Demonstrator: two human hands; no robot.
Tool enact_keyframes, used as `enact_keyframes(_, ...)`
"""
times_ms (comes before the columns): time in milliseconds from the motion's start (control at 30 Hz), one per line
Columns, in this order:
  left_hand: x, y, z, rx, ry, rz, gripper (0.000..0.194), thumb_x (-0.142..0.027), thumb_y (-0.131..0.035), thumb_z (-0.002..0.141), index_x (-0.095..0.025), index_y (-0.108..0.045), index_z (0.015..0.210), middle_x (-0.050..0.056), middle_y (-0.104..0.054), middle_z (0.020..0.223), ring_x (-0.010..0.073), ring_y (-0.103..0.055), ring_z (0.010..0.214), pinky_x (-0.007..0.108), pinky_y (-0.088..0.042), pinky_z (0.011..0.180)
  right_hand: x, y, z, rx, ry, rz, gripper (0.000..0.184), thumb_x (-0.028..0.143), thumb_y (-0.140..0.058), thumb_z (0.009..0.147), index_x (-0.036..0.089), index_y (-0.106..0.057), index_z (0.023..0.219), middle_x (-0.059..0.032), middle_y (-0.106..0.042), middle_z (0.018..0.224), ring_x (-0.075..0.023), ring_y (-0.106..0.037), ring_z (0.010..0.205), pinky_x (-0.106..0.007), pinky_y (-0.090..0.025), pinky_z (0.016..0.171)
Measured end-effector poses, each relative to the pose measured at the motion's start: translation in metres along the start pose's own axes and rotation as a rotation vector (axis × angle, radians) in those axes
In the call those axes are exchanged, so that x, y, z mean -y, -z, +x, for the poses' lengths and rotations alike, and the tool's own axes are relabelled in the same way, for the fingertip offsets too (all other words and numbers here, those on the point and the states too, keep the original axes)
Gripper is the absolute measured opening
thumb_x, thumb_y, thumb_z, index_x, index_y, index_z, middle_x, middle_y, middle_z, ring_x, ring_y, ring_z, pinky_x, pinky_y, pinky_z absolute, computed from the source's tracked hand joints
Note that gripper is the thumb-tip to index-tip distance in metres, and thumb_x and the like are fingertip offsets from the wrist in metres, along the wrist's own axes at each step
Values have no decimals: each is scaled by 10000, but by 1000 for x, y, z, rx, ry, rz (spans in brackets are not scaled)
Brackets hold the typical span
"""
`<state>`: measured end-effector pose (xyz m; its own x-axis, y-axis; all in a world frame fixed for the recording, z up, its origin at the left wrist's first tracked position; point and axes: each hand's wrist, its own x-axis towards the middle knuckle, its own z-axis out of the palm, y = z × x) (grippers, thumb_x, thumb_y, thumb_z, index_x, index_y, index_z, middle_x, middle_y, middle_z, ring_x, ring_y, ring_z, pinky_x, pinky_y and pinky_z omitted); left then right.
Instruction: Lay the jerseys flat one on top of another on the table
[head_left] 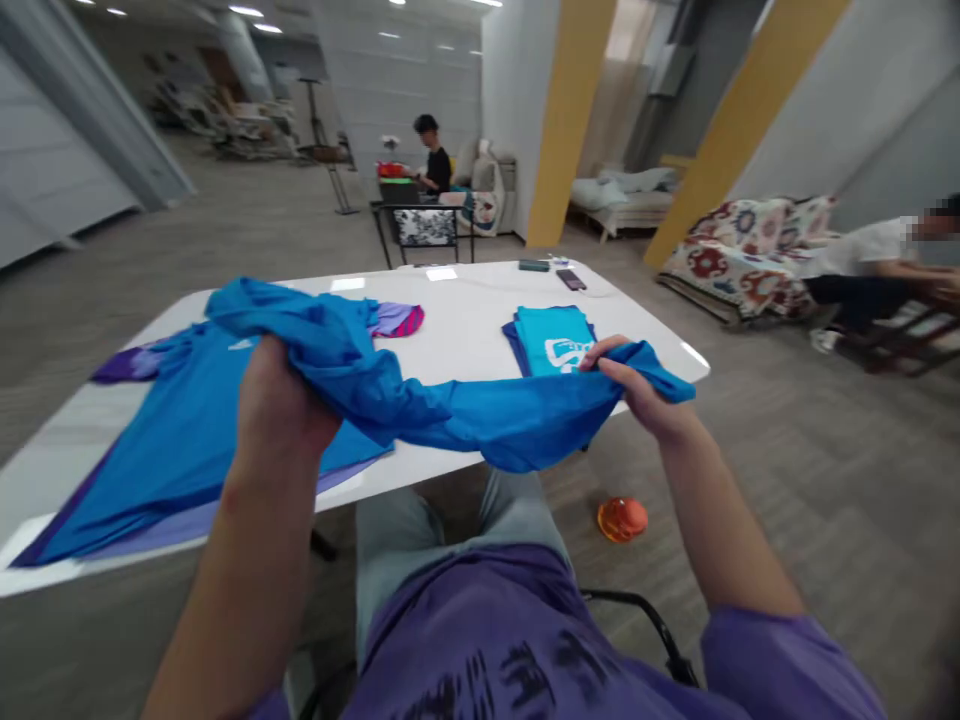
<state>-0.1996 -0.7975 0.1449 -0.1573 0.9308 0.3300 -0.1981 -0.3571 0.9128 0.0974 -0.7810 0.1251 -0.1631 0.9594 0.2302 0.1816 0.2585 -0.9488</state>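
Fabric of 1 blue garment [487,415] is hanging between 2 bare hands, sagging smoothly in the middle above the near edge of 1 white table [450,345]. The left hand [281,400] is supporting the thick, crumpled end; folds are hiding its fingertips, so I cannot tell how they are closing. The right hand [637,390] is pinching the narrower end between thumb and fingers. On the tabletop's left side, 1 blue T-shirt [187,430] is lying spread flat over purple and lilac cloth [349,475], with 1 pink-and-red striped piece [410,321] showing beyond. Farther right, 1 folded turquoise shirt [551,330] with white print is resting on navy cloth [514,345]. 2 small dark rectangular objects [571,280] are lying near the far edge. 1 shiny orange object [622,519] is sitting on the floor, and 2 other people [435,165] are sitting farther off.
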Motion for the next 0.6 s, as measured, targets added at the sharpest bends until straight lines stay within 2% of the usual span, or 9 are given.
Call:
enact_keyframes(67, -11, 22, 4, 0, -136, -264, 286, -250, -212, 856, -94, -354, 664, -7, -386, 630, 50, -427, 582, 199, -414, 588, 13, -4, 6, 119, 74, 114, 425, 491, -396, 701, 197, -454, 1002, -68, -482, 1000, -163, -449, 933, -291, -362, 789)
enact_keyframes(133, -22, 27, 6, 31, -175, -370, 247, -266, -264, 842, -102, -354, 681, -6, -382, 626, 48, -427, 570, 198, -417, 573, 20, -19, 15, 221, 108, 194, 479, 535, -351, 702, 240, -404, 1075, -56, -435, 1069, -164, -422, 981, -310, -360, 787)
enact_keyframes(233, -39, 12, 4, 98, -142, -246, 210, -316, -342, 826, -117, -406, 809, 14, -431, 721, 61, -468, 611, 205, -430, 577, 23, -63, 23, 364, 131, 156, 532, 533, -403, 680, 258, -346, 1131, -37, -368, 1142, -163, -375, 1036, -318, -336, 832)
enact_keyframes(300, -50, -6, 1, 140, -177, -118, 187, -298, -385, 816, -129, -430, 882, 16, -452, 764, 67, -495, 648, 171, -426, 570, 24, -97, 22, 444, 177, 89, 612, 486, -522, 622, 255, -317, 1151, -32, -365, 1145, -171, -371, 1035, -324, -327, 852)
enact_keyframes(367, -59, -22, -2, 136, -237, 16, 166, -260, -401, 813, -145, -445, 924, 4, -466, 791, 89, -517, 729, 154, -425, 594, 29, -124, 15, 498, 230, 41, 614, 428, -584, 596, 254, -338, 1131, -17, -408, 1101, -170, -385, 1012, -317, -330, 857)
enact_keyframes(467, -68, -32, -3, 58, -230, 177, 187, -254, -357, 827, -159, -459, 953, -13, -479, 801, 144, -507, 849, 207, -436, 669, 45, -140, 8, 484, 275, 45, 443, 408, -531, 663, 240, -411, 1054, 6, -465, 1014, -160, -418, 966, -298, -361, 834)
enact_keyframes(600, -70, -15, -1, -46, -230, 211, 230, -253, -319, 843, -150, -479, 971, -9, -497, 793, 164, -482, 907, 250, -435, 718, 74, -121, 17, 280, 289, 59, 310, 408, -454, 724, 229, -442, 976, 11, -495, 907, -161, -442, 926, -270, -427, 721)
